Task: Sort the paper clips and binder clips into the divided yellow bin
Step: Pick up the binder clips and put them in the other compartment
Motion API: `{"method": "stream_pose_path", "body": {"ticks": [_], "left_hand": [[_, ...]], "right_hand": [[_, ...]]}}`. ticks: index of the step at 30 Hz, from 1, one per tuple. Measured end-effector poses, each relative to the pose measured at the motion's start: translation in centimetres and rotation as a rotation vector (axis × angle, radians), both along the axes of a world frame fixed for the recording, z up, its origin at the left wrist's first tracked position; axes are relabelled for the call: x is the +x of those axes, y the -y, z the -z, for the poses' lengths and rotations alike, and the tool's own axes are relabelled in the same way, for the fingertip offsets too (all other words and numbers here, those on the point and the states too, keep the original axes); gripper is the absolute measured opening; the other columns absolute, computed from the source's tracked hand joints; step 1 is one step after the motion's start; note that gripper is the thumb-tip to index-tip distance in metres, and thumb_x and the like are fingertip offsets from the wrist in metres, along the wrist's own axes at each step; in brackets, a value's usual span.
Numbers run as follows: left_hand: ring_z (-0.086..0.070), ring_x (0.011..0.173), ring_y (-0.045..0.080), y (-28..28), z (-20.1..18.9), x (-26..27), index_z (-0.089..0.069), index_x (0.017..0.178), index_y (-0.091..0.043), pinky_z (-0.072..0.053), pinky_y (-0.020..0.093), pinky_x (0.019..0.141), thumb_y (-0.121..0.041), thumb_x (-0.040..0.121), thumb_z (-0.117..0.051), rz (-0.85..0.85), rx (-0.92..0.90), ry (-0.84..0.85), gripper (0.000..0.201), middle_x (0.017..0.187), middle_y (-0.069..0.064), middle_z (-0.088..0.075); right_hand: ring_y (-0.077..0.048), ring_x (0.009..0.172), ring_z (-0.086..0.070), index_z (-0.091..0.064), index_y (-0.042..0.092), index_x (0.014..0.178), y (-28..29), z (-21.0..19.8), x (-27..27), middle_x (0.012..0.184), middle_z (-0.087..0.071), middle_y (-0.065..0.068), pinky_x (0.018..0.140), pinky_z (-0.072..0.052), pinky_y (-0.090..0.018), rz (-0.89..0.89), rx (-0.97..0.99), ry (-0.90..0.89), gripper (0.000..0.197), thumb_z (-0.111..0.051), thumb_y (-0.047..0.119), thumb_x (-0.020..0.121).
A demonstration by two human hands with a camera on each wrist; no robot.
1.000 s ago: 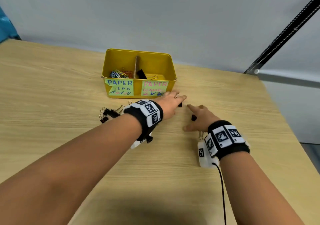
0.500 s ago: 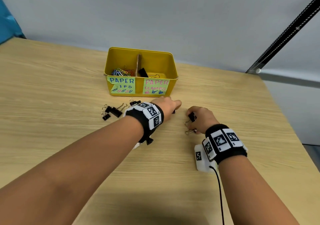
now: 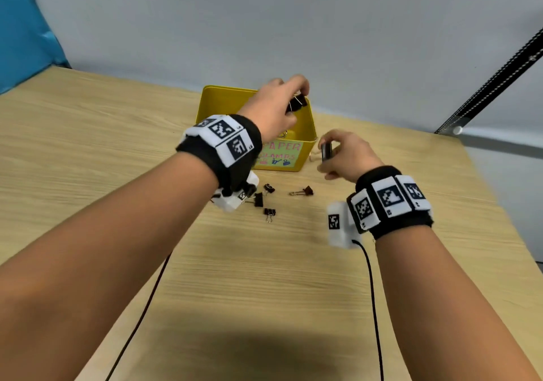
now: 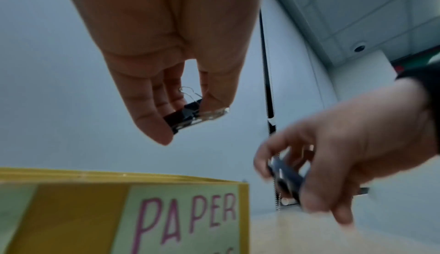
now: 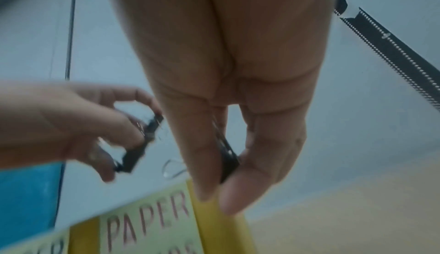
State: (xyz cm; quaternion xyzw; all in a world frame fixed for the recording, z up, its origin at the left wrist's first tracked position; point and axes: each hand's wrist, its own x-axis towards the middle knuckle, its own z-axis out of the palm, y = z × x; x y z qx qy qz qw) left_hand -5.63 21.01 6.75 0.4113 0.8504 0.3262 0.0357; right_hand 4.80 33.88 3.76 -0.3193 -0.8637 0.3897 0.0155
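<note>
The yellow bin (image 3: 308,128) stands at the table's far middle, its right half labelled "PAPER CLAMPS" (image 3: 279,153). My left hand (image 3: 279,101) hovers over that right compartment and pinches a black binder clip (image 3: 297,103), seen close in the left wrist view as a black binder clip (image 4: 186,116) between thumb and fingers. My right hand (image 3: 338,154) is raised just right of the bin's front corner and pinches another black binder clip (image 3: 326,152), which the right wrist view shows as a dark binder clip (image 5: 228,159). My left arm hides the bin's left compartment.
Several black binder clips (image 3: 264,201) lie loose on the wooden table (image 3: 88,160) in front of the bin, one (image 3: 304,191) further right. Wrist-camera cables (image 3: 371,292) trail back over the table. A black rail (image 3: 493,78) runs up the wall at right.
Both hands have lifted off the table, each with a binder clip. The left hand rose to above the bin's right compartment; the right hand moved up beside the bin's corner.
</note>
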Motion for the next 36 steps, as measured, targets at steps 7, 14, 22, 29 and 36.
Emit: {"method": "stream_pose_path", "body": {"ticks": [7, 14, 22, 29, 36], "left_hand": [[-0.050, 0.125, 0.027, 0.4, 1.6, -1.8, -0.044, 0.135, -0.022, -0.041, 0.036, 0.104, -0.008, 0.089, -0.053, -0.034, -0.091, 0.045, 0.049, 0.135, 0.011, -0.053], [-0.054, 0.097, 0.020, 7.1, 3.4, 0.2, -0.056, 0.104, -0.016, -0.046, 0.031, 0.082, -0.016, 0.085, -0.056, -0.281, -0.105, -0.024, 0.019, 0.105, 0.002, -0.057], [-0.032, 0.133, 0.034, 12.3, 6.8, 0.5, -0.022, 0.145, -0.028, -0.041, 0.050, 0.102, -0.050, 0.061, -0.079, -0.312, -0.805, 0.286, 0.103, 0.143, 0.013, -0.029], [-0.043, 0.123, 0.032, 10.9, 7.8, 1.3, -0.039, 0.134, -0.018, -0.044, 0.045, 0.101, -0.041, 0.062, -0.082, -0.280, -0.713, 0.334, 0.086, 0.133, 0.013, -0.037], [-0.053, 0.100, 0.026, 10.1, 8.1, 1.7, -0.056, 0.110, -0.009, -0.042, 0.029, 0.077, -0.015, 0.079, -0.069, -0.131, -0.663, 0.318, 0.034, 0.121, 0.013, -0.054]], "right_hand": [[-0.019, 0.124, -0.050, -0.049, 0.020, 0.134, 2.7, -3.0, -3.8, 0.132, -0.055, -0.006, 0.110, -0.037, -0.030, -0.080, 0.236, -0.293, 0.055, -0.061, 0.005, 0.082], [-0.027, 0.118, -0.050, -0.056, 0.018, 0.115, 2.6, 0.6, -0.8, 0.131, -0.046, -0.010, 0.101, -0.040, -0.032, 0.254, 0.254, -0.156, 0.037, -0.052, 0.000, 0.083], [-0.033, 0.134, -0.036, -0.030, 0.029, 0.143, 6.2, 4.6, 1.1, 0.145, -0.030, -0.009, 0.109, -0.037, -0.048, -0.138, 0.110, 0.460, 0.098, -0.079, 0.051, 0.060], [-0.036, 0.134, -0.032, -0.027, 0.033, 0.143, 9.3, 5.4, -1.4, 0.142, -0.029, -0.011, 0.106, -0.038, -0.047, -0.303, 0.266, 0.478, 0.103, -0.070, 0.069, 0.056], [-0.035, 0.118, -0.046, -0.047, 0.027, 0.124, 10.1, 5.6, -2.1, 0.127, -0.035, -0.009, 0.098, -0.046, -0.042, -0.327, 0.254, 0.443, 0.056, -0.070, 0.033, 0.073]]}}
